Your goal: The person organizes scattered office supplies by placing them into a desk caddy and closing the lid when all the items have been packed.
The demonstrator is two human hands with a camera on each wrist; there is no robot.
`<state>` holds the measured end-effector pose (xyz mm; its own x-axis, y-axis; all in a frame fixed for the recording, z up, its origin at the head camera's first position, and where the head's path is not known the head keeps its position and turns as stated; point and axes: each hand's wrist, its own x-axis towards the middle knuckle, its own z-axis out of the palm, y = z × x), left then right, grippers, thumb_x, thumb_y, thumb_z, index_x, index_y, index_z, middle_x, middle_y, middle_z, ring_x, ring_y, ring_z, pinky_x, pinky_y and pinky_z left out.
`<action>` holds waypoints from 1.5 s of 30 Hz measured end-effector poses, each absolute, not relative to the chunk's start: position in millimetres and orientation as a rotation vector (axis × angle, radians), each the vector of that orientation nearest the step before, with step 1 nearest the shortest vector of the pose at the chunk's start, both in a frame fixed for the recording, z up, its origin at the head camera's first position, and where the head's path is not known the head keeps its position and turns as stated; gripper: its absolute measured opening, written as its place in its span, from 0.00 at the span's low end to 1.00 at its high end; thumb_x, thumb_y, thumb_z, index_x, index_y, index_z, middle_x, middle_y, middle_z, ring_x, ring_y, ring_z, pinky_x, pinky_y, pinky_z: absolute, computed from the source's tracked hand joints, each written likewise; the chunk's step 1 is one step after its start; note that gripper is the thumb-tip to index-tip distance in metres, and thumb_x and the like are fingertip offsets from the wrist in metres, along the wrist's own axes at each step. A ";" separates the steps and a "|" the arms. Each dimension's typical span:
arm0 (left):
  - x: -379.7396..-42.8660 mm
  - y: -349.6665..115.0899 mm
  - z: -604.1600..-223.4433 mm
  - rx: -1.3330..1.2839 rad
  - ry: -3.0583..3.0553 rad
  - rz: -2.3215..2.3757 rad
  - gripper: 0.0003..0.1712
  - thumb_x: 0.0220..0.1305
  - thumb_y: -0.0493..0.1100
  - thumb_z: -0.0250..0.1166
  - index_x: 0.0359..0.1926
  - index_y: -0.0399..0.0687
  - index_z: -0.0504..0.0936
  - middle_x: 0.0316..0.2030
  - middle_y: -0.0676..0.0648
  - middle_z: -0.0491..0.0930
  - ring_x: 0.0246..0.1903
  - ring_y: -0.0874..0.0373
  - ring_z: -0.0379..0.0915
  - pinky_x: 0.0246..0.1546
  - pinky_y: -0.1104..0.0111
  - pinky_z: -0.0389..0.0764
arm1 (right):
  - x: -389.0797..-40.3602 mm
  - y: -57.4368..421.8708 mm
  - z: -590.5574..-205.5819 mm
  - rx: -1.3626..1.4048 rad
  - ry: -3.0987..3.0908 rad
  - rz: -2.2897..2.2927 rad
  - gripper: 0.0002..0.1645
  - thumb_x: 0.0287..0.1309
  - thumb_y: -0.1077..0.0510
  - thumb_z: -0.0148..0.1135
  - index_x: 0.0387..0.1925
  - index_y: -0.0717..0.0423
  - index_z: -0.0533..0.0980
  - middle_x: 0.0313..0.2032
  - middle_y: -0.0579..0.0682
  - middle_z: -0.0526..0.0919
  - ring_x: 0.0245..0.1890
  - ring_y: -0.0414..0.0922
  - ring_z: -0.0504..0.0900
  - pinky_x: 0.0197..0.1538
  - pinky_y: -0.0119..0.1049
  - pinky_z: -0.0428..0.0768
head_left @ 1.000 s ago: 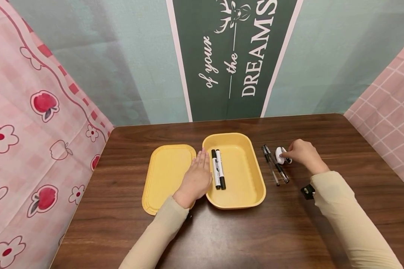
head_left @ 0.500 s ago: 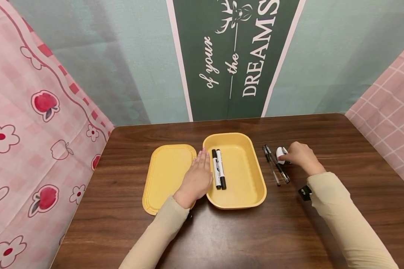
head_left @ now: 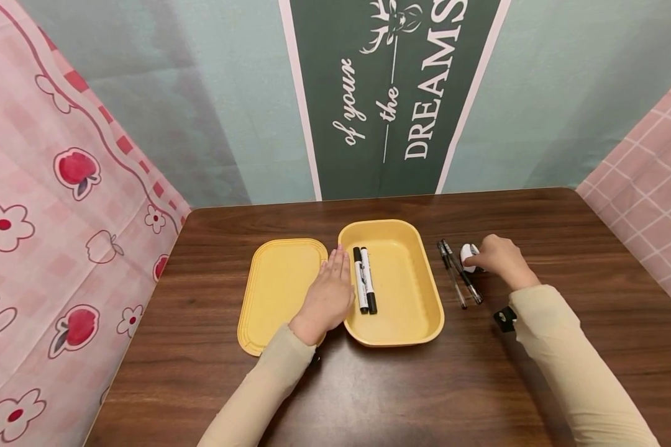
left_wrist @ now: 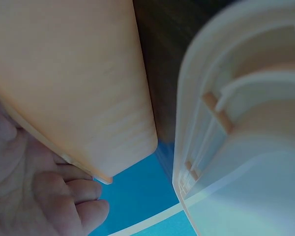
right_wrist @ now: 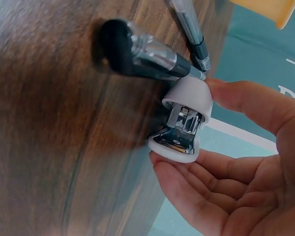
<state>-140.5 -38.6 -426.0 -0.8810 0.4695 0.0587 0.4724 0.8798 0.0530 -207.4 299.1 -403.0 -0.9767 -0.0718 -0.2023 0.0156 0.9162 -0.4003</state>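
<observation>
A small white stapler (head_left: 469, 256) stands on the table at the right. My right hand (head_left: 502, 259) pinches it between thumb and fingertips; the right wrist view shows the metal mouth of the stapler (right_wrist: 187, 105) facing the camera. My left hand (head_left: 328, 301) lies with fingers straight along the left rim of the yellow box (head_left: 407, 329). In the left wrist view its fingers (left_wrist: 86, 196) are right at that rim. Two black-and-white markers (head_left: 366, 280) lie side by side inside the box.
Two clear pens with black caps (head_left: 458, 273) lie between the box and the stapler. The yellow lid (head_left: 279, 292) rests left of the box, partly under my left forearm. A printed curtain (head_left: 235, 112) hangs behind the wooden table (head_left: 391, 397).
My right hand has shifted slightly and its thumb and fingers now cover more of the stapler. The left hand, box, markers and pens have stayed put.
</observation>
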 end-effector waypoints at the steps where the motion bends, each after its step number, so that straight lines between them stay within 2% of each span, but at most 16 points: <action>1: -140.5 -38.7 -426.3 -0.755 -2.999 -0.100 0.33 0.72 0.43 0.45 0.68 0.24 0.51 0.70 0.29 0.43 0.70 0.41 0.43 0.67 0.55 0.53 | -207.3 298.9 -403.0 -0.032 2.860 -0.604 0.28 0.50 0.54 0.64 0.07 0.48 0.57 0.09 0.41 0.53 0.11 0.37 0.53 0.17 0.32 0.58; 15: -138.3 -39.7 -427.0 -0.752 -2.993 -0.091 0.33 0.72 0.43 0.45 0.68 0.24 0.51 0.70 0.29 0.43 0.70 0.42 0.42 0.67 0.56 0.52 | -205.9 299.0 -403.3 0.062 2.837 -0.625 0.25 0.49 0.58 0.61 0.07 0.49 0.58 0.09 0.41 0.55 0.11 0.38 0.55 0.17 0.32 0.60; 29: -138.9 -39.1 -427.7 -0.744 -2.997 -0.097 0.34 0.71 0.44 0.46 0.68 0.24 0.50 0.70 0.29 0.43 0.70 0.42 0.41 0.67 0.56 0.52 | -202.5 301.1 -397.7 0.009 2.888 -0.642 0.26 0.49 0.56 0.62 0.07 0.49 0.57 0.10 0.41 0.52 0.12 0.38 0.53 0.18 0.32 0.57; 45: -139.4 -39.4 -428.1 -0.757 -2.990 -0.076 0.33 0.72 0.43 0.45 0.68 0.24 0.50 0.70 0.29 0.42 0.70 0.41 0.42 0.67 0.56 0.52 | -201.8 291.3 -378.0 -0.051 2.925 -0.625 0.25 0.46 0.56 0.63 0.06 0.50 0.59 0.09 0.41 0.55 0.13 0.39 0.54 0.18 0.32 0.56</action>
<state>-139.4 -39.4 -428.1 -0.8780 0.4740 0.0662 0.4767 0.8784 0.0338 -201.8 291.3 -378.0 -0.9881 -0.0647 -0.1396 -0.0020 0.9127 -0.4086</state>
